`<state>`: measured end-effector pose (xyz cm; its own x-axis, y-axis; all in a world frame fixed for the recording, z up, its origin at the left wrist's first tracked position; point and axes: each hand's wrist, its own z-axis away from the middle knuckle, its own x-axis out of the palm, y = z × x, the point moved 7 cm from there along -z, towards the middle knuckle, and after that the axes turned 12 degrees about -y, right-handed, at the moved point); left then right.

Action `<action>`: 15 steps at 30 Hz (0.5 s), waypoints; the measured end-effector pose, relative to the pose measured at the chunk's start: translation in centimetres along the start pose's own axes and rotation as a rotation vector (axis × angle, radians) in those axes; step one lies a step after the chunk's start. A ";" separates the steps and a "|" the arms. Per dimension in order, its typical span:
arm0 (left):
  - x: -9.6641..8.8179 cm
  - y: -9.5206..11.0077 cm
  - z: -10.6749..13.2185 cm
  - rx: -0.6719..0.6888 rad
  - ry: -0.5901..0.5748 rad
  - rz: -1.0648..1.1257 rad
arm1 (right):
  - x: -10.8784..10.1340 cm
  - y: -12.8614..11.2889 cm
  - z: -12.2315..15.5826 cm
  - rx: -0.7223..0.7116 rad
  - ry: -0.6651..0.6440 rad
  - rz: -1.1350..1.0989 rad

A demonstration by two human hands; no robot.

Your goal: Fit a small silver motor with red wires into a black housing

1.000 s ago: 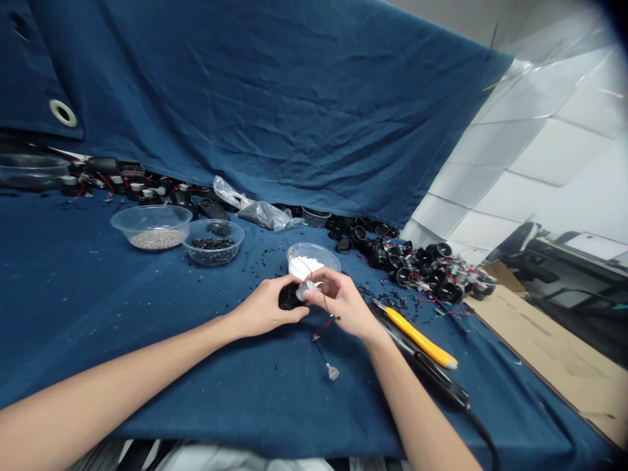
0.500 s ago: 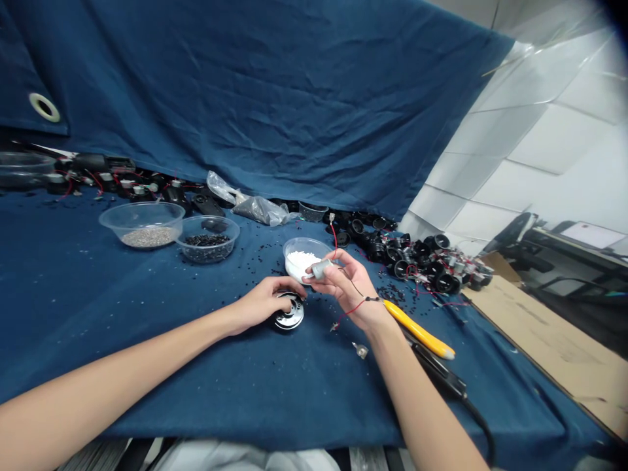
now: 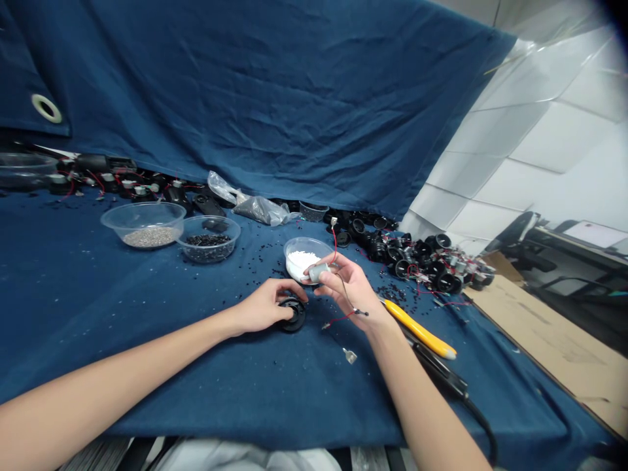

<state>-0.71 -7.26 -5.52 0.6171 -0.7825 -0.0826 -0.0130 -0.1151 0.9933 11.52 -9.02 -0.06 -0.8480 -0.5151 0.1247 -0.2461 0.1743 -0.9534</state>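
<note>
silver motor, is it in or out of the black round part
Out: the right hand holds the silver motor apart from the black round part at the left hand.

We are seeing soft, diffuse light gently shading the hanging blue cloth (image 3: 294,98) and brightening the white panels (image 3: 534,140), while wide-angle distortion is stretching the edges and the far right is blurring toward a dark upper corner.

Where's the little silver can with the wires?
In the head view, the silver can is in the right hand, near the white-filled bowl, up and right of the black round part at the left hand.
</note>
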 end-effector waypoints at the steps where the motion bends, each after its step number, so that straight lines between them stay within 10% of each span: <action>1: -0.1 0.0 0.0 0.000 0.014 0.016 | 0.0 0.1 0.0 0.001 0.001 -0.003; 15: -1.2 1.1 0.6 -0.035 0.191 0.328 | 0.5 0.6 -0.3 -0.024 -0.035 0.001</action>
<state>-1.97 -6.81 -4.38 0.7199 -0.6459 0.2540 -0.2094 0.1467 0.9668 10.84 -8.91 -0.52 -0.8312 -0.5441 0.1139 -0.2569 0.1944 -0.9467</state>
